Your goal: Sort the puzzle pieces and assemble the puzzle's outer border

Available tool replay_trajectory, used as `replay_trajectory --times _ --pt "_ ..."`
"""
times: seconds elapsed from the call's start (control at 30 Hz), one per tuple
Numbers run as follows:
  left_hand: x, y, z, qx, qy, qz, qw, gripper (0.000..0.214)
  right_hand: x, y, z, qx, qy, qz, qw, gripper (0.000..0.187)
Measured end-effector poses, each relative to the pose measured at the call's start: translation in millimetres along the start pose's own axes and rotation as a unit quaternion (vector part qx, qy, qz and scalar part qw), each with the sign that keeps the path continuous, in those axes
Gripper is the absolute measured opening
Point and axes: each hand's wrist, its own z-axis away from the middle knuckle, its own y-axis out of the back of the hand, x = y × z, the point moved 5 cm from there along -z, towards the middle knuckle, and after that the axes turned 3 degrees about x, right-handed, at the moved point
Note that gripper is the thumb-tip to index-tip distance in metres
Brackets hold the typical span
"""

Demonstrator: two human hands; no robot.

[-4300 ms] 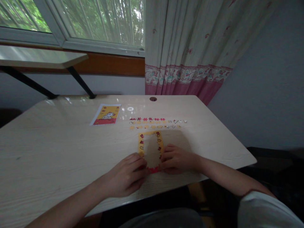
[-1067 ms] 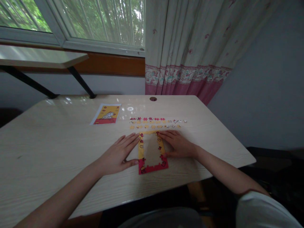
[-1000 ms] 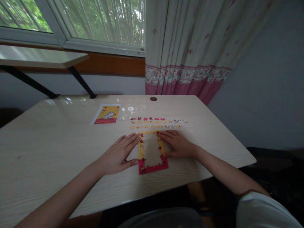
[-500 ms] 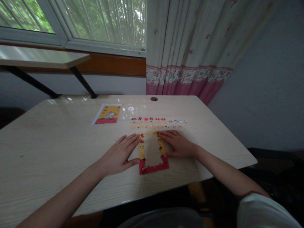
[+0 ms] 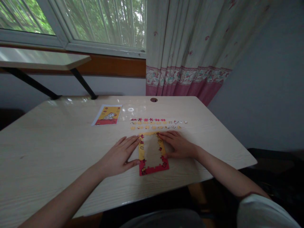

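Observation:
A jigsaw border frame (image 5: 141, 148), yellow at the sides and red at the near end, lies on the pale wooden table (image 5: 59, 148) with its middle bare. My left hand (image 5: 118, 155) lies flat against the frame's left edge, fingers stretched out. My right hand (image 5: 179, 145) lies flat against its right edge, fingers also extended. Neither hand holds anything. Just beyond the frame, loose puzzle pieces (image 5: 156, 123) are laid out in rows: red ones, yellow ones and some white ones to the right.
A picture card (image 5: 107, 115) in yellow and red with a white figure lies further back on the left. A cable hole (image 5: 153, 100) sits near the far table edge. A curtain (image 5: 190, 47) hangs behind, beside a window and a small shelf (image 5: 42, 60).
Since 4.3 s ago both hands have moved from the frame's near end to its long sides and flattened out. Over the last second they have hardly moved.

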Motion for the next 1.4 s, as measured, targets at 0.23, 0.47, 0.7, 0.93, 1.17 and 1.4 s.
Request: replay_trajectory --times 0.23,0.47,0.7,0.93,1.17,1.4 --pt "0 0.5 0 0.004 0.001 0.008 1.000 0.069 -1 1 0 -0.002 -0.005 0.002 1.000 0.081" --pt "-2 10.8 -2 0.039 0.001 0.052 0.998 0.058 13 5 0 0.047 -0.006 0.008 0.999 0.071" --pt "-28 23.9 -7 0.073 0.054 0.043 0.995 0.041 74 40 6 0.143 -0.063 0.040 0.987 0.035" --pt "-63 48.9 -31 0.059 0.107 -0.013 0.992 0.035 119 73 4 0.104 -0.149 0.039 0.983 0.028" --pt "-90 48.5 -40 0.135 0.208 -0.042 0.968 0.032 149 73 8 0.181 -0.210 0.060 0.959 0.027" --pt "-88 27.6 -25 0.110 0.192 -0.046 0.974 0.036 148 50 20 0.165 -0.163 0.105 0.967 0.028"
